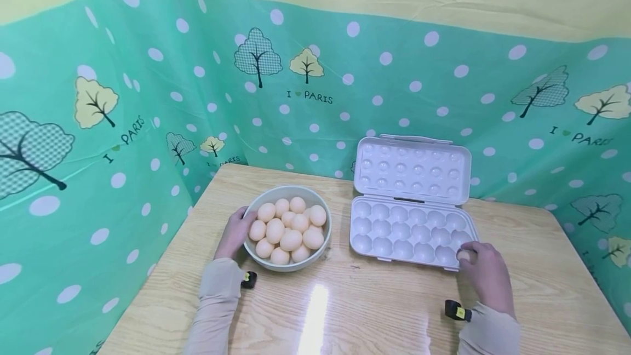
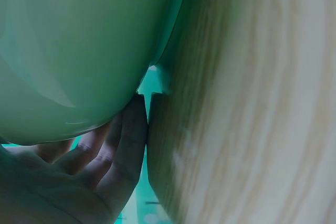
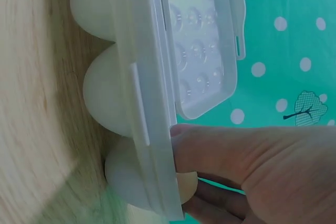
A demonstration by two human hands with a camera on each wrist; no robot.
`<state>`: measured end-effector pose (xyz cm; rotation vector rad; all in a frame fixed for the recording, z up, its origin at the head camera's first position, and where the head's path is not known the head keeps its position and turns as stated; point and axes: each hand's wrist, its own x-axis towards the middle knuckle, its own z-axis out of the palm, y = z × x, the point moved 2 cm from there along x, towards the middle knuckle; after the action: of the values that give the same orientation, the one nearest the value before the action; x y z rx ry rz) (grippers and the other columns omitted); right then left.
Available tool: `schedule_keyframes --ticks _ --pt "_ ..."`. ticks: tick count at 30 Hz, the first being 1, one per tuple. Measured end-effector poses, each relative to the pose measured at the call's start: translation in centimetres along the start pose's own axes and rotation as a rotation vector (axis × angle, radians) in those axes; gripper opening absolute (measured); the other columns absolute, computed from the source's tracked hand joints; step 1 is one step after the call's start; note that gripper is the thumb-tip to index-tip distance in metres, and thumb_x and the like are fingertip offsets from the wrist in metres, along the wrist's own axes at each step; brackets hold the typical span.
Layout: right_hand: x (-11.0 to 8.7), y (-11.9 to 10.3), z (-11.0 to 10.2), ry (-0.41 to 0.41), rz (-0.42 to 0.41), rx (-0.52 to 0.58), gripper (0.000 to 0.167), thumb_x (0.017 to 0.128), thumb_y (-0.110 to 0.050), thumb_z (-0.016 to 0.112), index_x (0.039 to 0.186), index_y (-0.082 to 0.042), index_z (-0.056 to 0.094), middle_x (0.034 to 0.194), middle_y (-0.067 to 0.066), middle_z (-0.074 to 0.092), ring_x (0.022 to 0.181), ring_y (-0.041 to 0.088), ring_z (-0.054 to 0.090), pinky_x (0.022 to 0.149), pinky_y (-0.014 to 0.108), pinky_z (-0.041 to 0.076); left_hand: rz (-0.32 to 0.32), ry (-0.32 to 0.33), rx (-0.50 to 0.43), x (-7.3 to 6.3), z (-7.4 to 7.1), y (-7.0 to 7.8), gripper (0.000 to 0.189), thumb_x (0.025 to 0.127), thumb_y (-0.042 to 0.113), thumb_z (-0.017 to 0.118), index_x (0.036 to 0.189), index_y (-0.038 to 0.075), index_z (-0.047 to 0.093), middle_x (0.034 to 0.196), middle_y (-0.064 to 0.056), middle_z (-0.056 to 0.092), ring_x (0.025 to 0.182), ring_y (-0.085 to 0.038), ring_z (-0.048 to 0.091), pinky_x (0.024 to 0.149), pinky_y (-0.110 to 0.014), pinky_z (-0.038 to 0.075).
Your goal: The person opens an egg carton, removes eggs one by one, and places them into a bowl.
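A pale green bowl (image 1: 288, 268) piled with eggs (image 1: 291, 240) stands on the table left of centre. My left hand (image 1: 235, 233) holds it at its left side; in the left wrist view the fingers (image 2: 128, 145) lie along the outer wall of the bowl (image 2: 79, 51). To the right, a white plastic egg carton (image 1: 394, 256) lies with its lid (image 1: 414, 171) raised. At its front right corner cup my right hand (image 1: 489, 274) pinches an egg (image 1: 464, 256). The right wrist view shows that egg (image 3: 188, 186) low in the cup, partly hidden by the thumb.
Both bowl and carton rest on a wooden table (image 1: 374, 311). Behind and to the left hangs a green dotted cloth (image 1: 315, 125) with printed trees. The raised lid stands close to the cloth. A small black device (image 1: 457, 311) sits at the right wrist.
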<state>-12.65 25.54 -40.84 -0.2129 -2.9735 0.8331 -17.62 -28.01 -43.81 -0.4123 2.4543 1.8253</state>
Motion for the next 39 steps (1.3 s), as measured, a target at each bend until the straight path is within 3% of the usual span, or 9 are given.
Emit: schedule_keyframes --ticks 7,10,14,16,30,39 --pt "0.23 0.25 0.37 -0.021 -0.007 -0.007 0.032 0.090 -0.001 0.058 0.118 0.013 0.061 0.122 0.038 0.056 0.098 0.042 0.053 0.078 0.054 0.047 0.008 0.009 0.003 0.08 0.05 0.00 0.050 0.104 0.032 0.042 0.143 0.001 0.046 0.144 -0.023 0.049 0.136 -0.035 0.046 0.118 -0.050 0.033" --pt "0.22 0.16 0.48 -0.017 0.010 0.014 0.035 0.090 -0.001 0.057 0.122 0.013 0.059 0.126 0.039 0.053 0.105 0.046 0.051 0.081 0.058 0.046 0.006 0.005 0.001 0.11 -0.02 -0.17 0.051 0.104 0.033 0.042 0.143 0.001 0.046 0.144 -0.023 0.049 0.136 -0.035 0.046 0.118 -0.050 0.034" --pt "0.13 0.08 0.59 -0.018 0.053 0.047 0.040 0.090 -0.003 0.057 0.127 0.012 0.056 0.133 0.039 0.047 0.122 0.054 0.043 0.099 0.069 0.039 0.001 -0.010 -0.003 0.13 -0.11 -0.36 0.051 0.103 0.034 0.042 0.143 0.002 0.046 0.145 -0.022 0.049 0.137 -0.035 0.045 0.118 -0.051 0.033" --pt "0.10 0.12 0.58 -0.018 0.062 0.052 0.042 0.089 -0.003 0.059 0.128 0.011 0.055 0.133 0.039 0.045 0.124 0.056 0.040 0.102 0.071 0.036 -0.001 -0.015 -0.002 0.13 -0.12 -0.44 0.051 0.103 0.034 0.042 0.143 0.002 0.046 0.145 -0.022 0.049 0.137 -0.035 0.045 0.118 -0.051 0.033" --pt "0.01 0.50 0.13 0.063 -0.039 0.057 0.046 0.087 -0.004 0.061 0.130 0.009 0.054 0.129 0.037 0.046 0.120 0.055 0.042 0.100 0.073 0.035 0.013 -0.008 0.013 0.05 -0.08 0.06 0.050 0.103 0.032 0.041 0.143 0.001 0.047 0.144 -0.023 0.050 0.135 -0.036 0.047 0.118 -0.051 0.034" --pt "-0.10 0.58 -0.08 0.004 -0.009 0.030 0.049 0.088 -0.008 0.062 0.132 0.012 0.050 0.130 0.038 0.043 0.120 0.056 0.041 0.101 0.073 0.034 0.001 -0.013 0.017 -0.02 -0.03 0.07 0.050 0.103 0.032 0.041 0.143 0.001 0.047 0.144 -0.023 0.050 0.136 -0.036 0.045 0.118 -0.052 0.032"
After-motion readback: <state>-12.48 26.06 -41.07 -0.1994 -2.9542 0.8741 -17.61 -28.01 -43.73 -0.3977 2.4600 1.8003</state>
